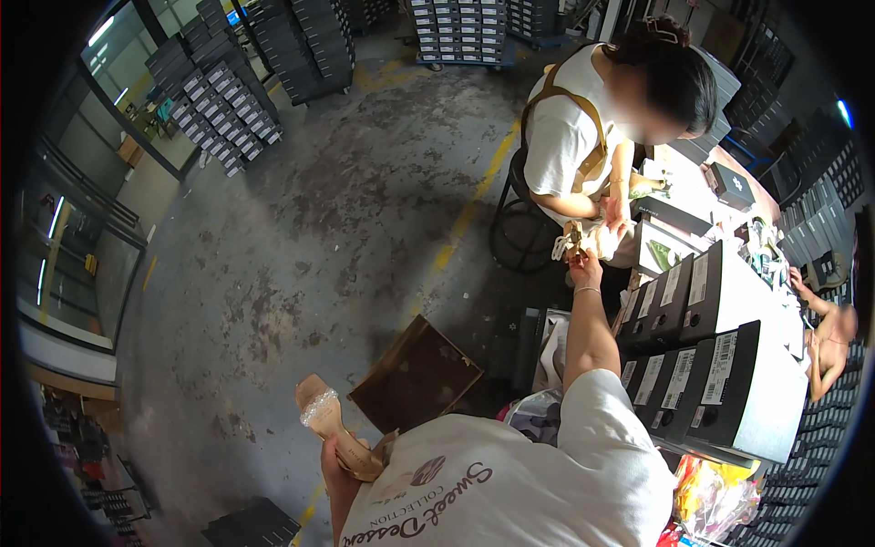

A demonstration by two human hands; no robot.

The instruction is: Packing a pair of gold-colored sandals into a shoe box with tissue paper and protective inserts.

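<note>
My left hand (336, 476) is closed around a tan, open-toed sandal (334, 427) with a clear, glittering strap over the front. The sandal's toe points up and away from me. My right arm stretches toward a seated person (570, 118) on the right, and my right hand (586, 270) is closed on the near end of a gold-and-beige shoe (574, 240). Its shape is partly hidden by fingers and glare. That person's hands (617, 214) are right beside it, and whether they touch it I cannot tell.
Dark shoeboxes (674, 365) are stacked beside my right arm. Behind them stands a worktable (684, 164) with boxes and small items. A brown open carton (415, 374) sits on the floor ahead. More box stacks (223, 118) stand far left. Another person (831, 342) is at the right edge.
</note>
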